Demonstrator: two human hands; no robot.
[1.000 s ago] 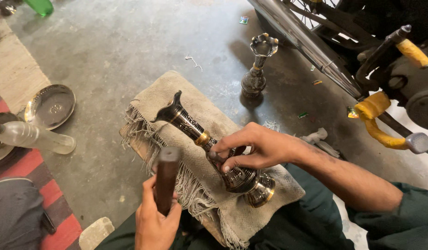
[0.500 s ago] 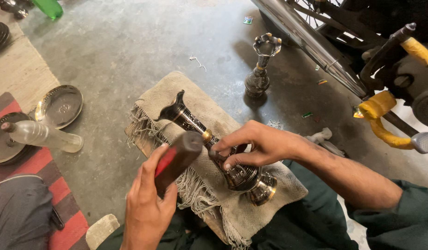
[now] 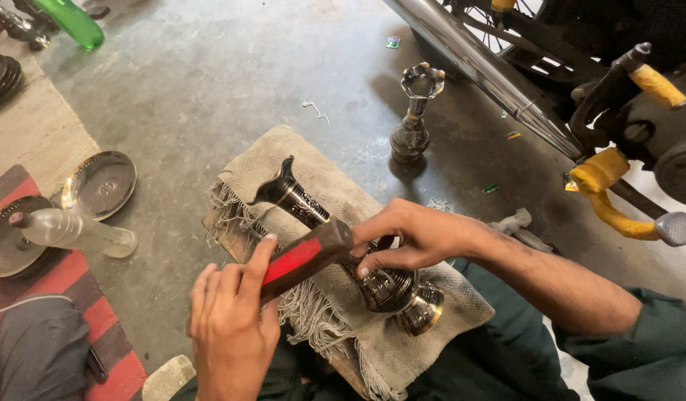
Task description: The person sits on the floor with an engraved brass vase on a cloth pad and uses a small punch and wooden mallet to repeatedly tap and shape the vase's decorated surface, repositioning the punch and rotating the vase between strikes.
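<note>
Concrete floor (image 3: 209, 82) under burlap-covered block (image 3: 320, 174), plates (image 3: 101, 184).

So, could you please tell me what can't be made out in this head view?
- Vase: its middle is hidden under the right hand and the mallet.
- Mallet handle: covered by the left hand.
- Motorcycle: cut off by the top and right edges.
- Green bottle: cut off at the top edge.

Floor-level metal craft workshop — bare concrete floor (image 3: 209, 89), stacked metal plates (image 3: 101, 184), parked motorcycle (image 3: 580, 82)
</note>
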